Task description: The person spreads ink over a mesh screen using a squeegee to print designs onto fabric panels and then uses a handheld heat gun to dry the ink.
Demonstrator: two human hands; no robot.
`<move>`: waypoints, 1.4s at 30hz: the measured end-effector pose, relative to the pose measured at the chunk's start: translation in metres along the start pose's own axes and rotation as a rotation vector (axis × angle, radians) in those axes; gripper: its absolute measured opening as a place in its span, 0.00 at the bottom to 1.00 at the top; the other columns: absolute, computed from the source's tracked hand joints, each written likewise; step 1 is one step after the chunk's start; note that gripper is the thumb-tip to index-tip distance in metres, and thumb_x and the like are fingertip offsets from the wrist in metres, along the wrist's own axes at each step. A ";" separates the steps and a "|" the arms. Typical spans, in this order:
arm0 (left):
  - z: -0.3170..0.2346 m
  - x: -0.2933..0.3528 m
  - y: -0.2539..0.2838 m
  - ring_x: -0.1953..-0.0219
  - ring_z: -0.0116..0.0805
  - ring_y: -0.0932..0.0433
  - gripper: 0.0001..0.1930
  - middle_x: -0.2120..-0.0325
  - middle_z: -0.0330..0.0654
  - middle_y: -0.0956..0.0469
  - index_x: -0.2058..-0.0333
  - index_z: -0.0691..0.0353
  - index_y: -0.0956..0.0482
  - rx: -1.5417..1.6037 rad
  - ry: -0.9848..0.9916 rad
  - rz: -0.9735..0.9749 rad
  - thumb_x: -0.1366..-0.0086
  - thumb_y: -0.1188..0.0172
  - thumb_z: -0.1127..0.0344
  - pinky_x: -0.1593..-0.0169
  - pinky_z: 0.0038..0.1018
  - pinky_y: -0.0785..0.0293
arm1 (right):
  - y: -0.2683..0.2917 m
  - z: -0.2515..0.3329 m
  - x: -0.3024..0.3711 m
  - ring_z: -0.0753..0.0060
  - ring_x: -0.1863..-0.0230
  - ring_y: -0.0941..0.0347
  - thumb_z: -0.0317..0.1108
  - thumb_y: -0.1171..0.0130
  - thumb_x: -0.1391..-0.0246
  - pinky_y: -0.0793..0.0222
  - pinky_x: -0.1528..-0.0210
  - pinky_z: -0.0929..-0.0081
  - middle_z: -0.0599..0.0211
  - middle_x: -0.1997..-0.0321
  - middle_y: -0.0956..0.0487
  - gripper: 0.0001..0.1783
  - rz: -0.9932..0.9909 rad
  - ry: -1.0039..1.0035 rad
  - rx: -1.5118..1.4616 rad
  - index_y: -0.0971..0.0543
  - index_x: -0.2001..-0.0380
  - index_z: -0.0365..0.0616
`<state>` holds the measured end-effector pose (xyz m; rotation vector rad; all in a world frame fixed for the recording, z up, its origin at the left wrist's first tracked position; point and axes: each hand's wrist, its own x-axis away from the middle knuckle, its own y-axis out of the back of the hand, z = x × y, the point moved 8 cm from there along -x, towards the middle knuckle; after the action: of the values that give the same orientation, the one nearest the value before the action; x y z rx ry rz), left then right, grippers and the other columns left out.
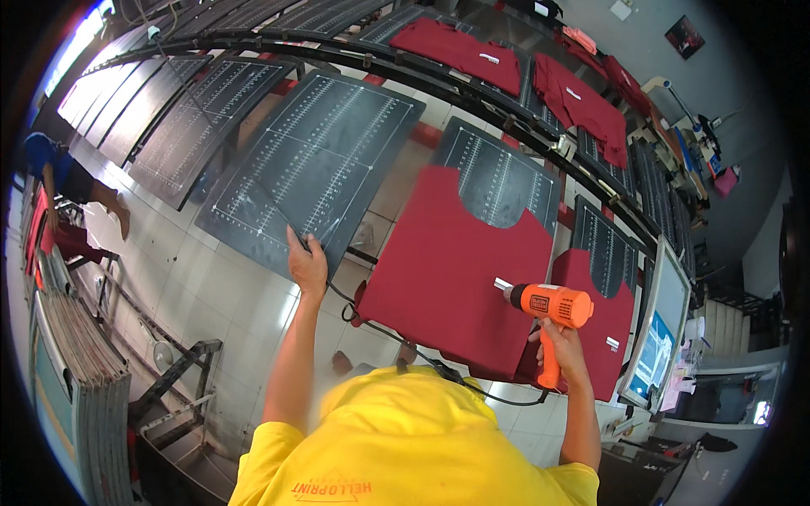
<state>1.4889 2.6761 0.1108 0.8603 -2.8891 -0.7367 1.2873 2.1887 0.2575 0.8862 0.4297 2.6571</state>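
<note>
The right hand [569, 344] grips an orange and black plastic heat gun [567, 306] over the right side of the big red cloth shirt [447, 270], its barrel sideways, nozzle pointing left across the shirt. The left hand [307, 266] is farther off, left of the shirt; I cannot tell if it grips the thin black cord [447, 369]. The gun's side has writing.

Yellow T-shirt [396, 434] bears orange-red print [332, 488]; short sleeves [270, 447] end well behind left hand [309, 266] and right hand [560, 347].
</note>
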 end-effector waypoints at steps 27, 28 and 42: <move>-0.005 0.002 -0.003 0.70 0.36 0.23 0.29 0.69 0.44 0.25 0.34 0.65 0.44 0.092 0.000 0.033 0.31 0.49 0.67 0.62 0.32 0.27 | -0.014 0.008 0.001 0.79 0.82 0.28 0.48 0.46 0.35 0.28 0.81 0.77 0.66 0.70 0.21 0.24 0.012 -0.034 0.019 0.28 0.46 0.42; -0.007 0.002 -0.003 0.70 0.36 0.23 0.29 0.70 0.44 0.25 0.34 0.65 0.44 0.095 0.010 0.040 0.31 0.49 0.67 0.62 0.32 0.27 | -0.015 0.007 0.004 0.79 0.82 0.28 0.49 0.46 0.35 0.28 0.81 0.77 0.66 0.70 0.21 0.24 0.044 -0.048 0.039 0.28 0.46 0.42; 0.002 -0.002 -0.007 0.73 0.32 0.26 0.27 0.73 0.43 0.26 0.35 0.68 0.42 0.080 -0.057 0.021 0.31 0.50 0.70 0.63 0.30 0.28 | 0.009 -0.013 0.014 0.79 0.83 0.28 0.49 0.46 0.35 0.28 0.83 0.77 0.64 0.71 0.21 0.21 -0.054 -0.007 -0.032 0.27 0.54 0.41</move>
<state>1.4933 2.6733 0.1060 0.8283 -2.9915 -0.6583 1.2668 2.1833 0.2590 0.8623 0.4027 2.6041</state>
